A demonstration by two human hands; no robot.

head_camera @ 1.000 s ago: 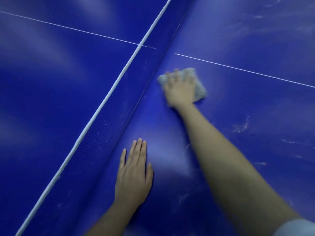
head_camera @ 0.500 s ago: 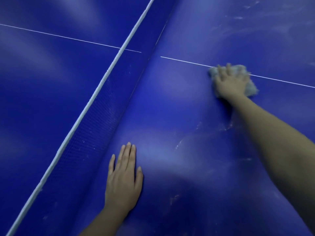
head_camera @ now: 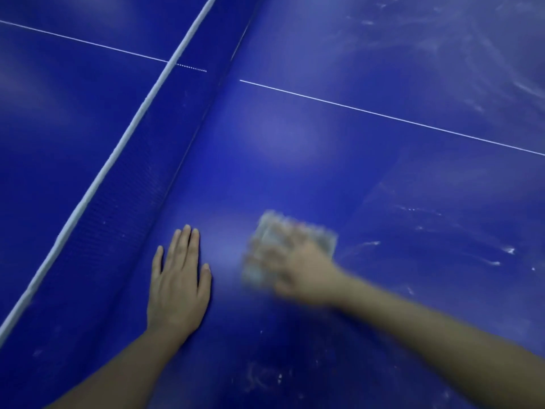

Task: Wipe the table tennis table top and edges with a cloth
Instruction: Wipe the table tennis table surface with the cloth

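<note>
Presently the left hand lies flat, fingers straight, empty, on the glossy blue table tennis table top. Just beside it, the right hand covers the pale grey crumpled cloth; blur hides whether its fingers clutch it. Likely risks: the cloth bunches against the left hand, and the white dusty smears rightward go unwiped.

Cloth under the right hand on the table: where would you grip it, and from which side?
Probably the far right corner of the cloth, pinched from above, coming in from the right. It lies flat on the table under the right hand, so only its margins show, and that corner sticks out most. The left hand lies flat close on the other side. Blur hides any folds.
</note>
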